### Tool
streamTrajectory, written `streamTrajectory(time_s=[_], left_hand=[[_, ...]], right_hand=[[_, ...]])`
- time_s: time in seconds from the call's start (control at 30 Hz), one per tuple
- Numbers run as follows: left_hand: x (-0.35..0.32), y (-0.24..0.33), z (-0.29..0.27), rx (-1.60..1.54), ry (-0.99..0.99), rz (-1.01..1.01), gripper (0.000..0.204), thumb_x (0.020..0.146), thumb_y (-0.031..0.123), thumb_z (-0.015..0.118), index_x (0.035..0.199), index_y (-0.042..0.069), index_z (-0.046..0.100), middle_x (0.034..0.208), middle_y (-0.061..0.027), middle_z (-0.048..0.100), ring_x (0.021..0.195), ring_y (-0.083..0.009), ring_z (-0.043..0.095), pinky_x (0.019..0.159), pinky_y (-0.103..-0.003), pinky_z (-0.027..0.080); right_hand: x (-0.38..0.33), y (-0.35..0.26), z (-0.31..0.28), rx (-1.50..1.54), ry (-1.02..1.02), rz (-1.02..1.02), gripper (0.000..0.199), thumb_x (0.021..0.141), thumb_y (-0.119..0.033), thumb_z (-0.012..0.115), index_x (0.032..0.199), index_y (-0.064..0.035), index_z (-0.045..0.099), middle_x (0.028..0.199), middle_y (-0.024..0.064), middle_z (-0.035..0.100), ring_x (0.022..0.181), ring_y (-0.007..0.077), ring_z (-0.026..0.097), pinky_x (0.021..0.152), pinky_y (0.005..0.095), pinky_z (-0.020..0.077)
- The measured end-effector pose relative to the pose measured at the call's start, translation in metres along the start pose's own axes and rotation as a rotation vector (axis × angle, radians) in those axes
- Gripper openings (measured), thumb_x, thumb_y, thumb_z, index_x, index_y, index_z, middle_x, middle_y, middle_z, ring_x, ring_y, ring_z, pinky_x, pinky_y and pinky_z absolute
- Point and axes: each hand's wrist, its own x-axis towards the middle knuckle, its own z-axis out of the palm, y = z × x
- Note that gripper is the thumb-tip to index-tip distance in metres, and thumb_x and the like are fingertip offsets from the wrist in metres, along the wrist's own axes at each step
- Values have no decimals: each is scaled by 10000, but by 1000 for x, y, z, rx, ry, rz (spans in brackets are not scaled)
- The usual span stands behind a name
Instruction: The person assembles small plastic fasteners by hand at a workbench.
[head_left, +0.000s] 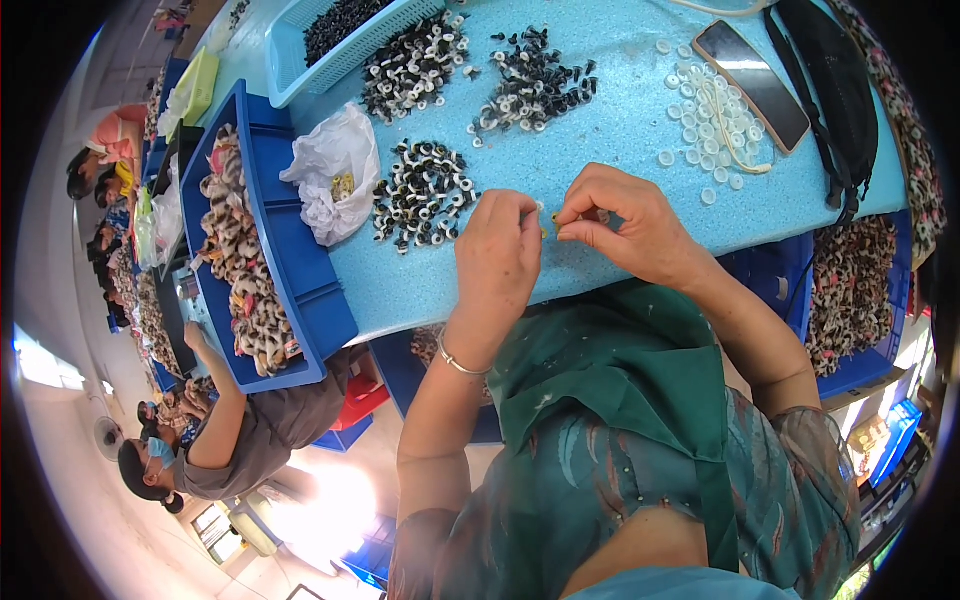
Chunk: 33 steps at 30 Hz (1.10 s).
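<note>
I see the left hand curled, its hold unclear, right hand pinching a tiny piece, blue bin of furry pieces, light-blue basket of black bits

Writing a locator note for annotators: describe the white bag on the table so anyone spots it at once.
On the blue tabletop, find the deep-blue bin of furry pieces at left. Between that bin and the nearest pile of black-and-white parts sits the white bag, unlike its neighbours thin and crumpled, with small yellowish pieces in its mouth.
</note>
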Motion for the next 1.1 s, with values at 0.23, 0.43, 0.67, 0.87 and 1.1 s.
streamTrajectory(time_s=[0.23, 0.43, 0.67, 0.87, 1.1], left_hand=[[-14, 5, 6, -787, 114, -369, 155, 873, -40, 698, 1013, -17, 635, 914, -40, 673, 745, -56, 581, 629, -205, 474], [-11, 9, 7, -919, 213, -328, 249, 877, -57, 698, 1113, -25, 627, 940, -66, 692, 803, -79, 624, 687, -203, 499], [-16, 16, 4, -927, 202, -338, 280, 870, -55, 713, 1134, -35, 622, 935, -91, 700, 813, -96, 635, 701, -222, 513], [-13, 17, 7, -1126, 187, -457, 288, 869, -74, 704, 1143, -45, 620, 941, -98, 697, 791, -108, 636, 675, -223, 511], [-6, 21, 7, -1158, 212, -439, 215, 904, -38, 684, 1114, -54, 645, 937, -110, 697, 792, -119, 653, 650, -211, 497]], right_hand=[[1, -3, 0, 113, 40, 62, 159, 805, -8, 752, 940, -21, 669, 872, 43, 633, 760, 127, 590, 689, 264, 477], [1, -3, -1, 138, 27, 71, 194, 820, -16, 745, 1003, -22, 681, 884, 39, 636, 768, 116, 587, 702, 259, 484], [1, -1, -1, 104, 6, 23, 198, 839, -6, 724, 1036, -17, 705, 906, 64, 644, 807, 141, 606, 711, 264, 493], [3, 0, -4, 51, 0, -38, 170, 831, -3, 728, 999, -17, 706, 940, 71, 650, 830, 154, 619, 718, 276, 504], [8, -4, -12, 110, 12, 8, 144, 820, 20, 721, 956, -11, 686, 936, 65, 646, 828, 152, 625, 711, 282, 517]])
